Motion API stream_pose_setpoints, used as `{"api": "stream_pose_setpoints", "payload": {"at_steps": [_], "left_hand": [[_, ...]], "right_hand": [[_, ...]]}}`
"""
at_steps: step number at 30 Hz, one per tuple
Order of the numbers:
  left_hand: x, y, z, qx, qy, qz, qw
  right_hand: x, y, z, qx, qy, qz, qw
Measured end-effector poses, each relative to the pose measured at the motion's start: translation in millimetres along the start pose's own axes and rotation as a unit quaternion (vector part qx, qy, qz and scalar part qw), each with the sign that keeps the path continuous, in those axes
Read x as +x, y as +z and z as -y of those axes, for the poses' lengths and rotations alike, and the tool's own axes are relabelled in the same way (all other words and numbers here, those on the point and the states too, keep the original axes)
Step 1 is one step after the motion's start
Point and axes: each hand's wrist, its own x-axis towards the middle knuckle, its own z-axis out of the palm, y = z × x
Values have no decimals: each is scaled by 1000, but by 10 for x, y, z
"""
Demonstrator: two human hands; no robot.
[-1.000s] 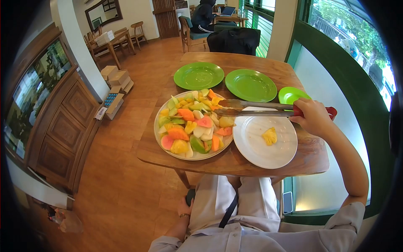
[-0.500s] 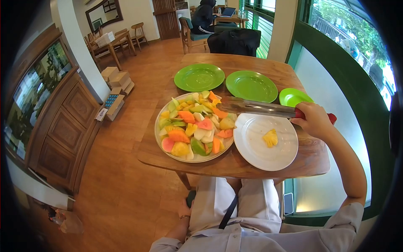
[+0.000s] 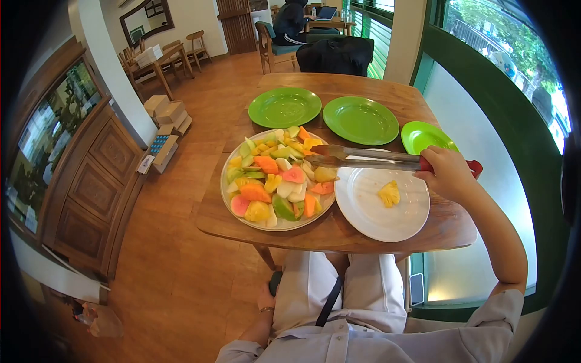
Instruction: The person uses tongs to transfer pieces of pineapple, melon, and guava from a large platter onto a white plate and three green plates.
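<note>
My right hand (image 3: 446,174) is closed around the red handles of metal tongs (image 3: 375,160), which reach leftward across the back of a white plate (image 3: 357,218). The tips are slightly apart at the right side of a large platter (image 3: 251,226), by orange and yellow pieces of its mixed cut fruit (image 3: 281,175). One pineapple piece (image 3: 389,193) lies on the white plate. Low beside my left thigh hangs my left hand (image 3: 265,297), next to a small dark object (image 3: 275,282); its fingers are mostly hidden.
Two green plates (image 3: 284,107) and a smaller green dish (image 3: 428,138) stand along the far side of the wooden table (image 3: 290,242). Beyond it are a chair with a black jacket (image 3: 336,55) and a seated person (image 3: 289,24). A phone (image 3: 416,289) lies right of my legs.
The tongs' tips have moved slightly left and towards me, closer over the fruit. The fruit, the plates and my left hand stay as they were; the camera view has shifted a little.
</note>
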Motion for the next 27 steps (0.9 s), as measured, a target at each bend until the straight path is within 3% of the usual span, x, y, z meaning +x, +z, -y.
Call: {"api": "stream_pose_setpoints", "payload": {"at_steps": [10,16,18,24,27], "left_hand": [[-5,8,23,-10,5,7,1000],[-4,12,12,-6,-13,17,1000],[-8,5,8,-10,-16,18,1000],[1,65,78,4,-11,13,1000],[18,51,82,-4,7,3,1000]], "right_hand": [[14,74,-35,2,21,13,1000],[13,81,-107,62,54,-1,997],[41,74,-176,124,104,-36,986],[211,279,-441,63,170,-64,981],[286,385,-433,22,196,-30,980]]}}
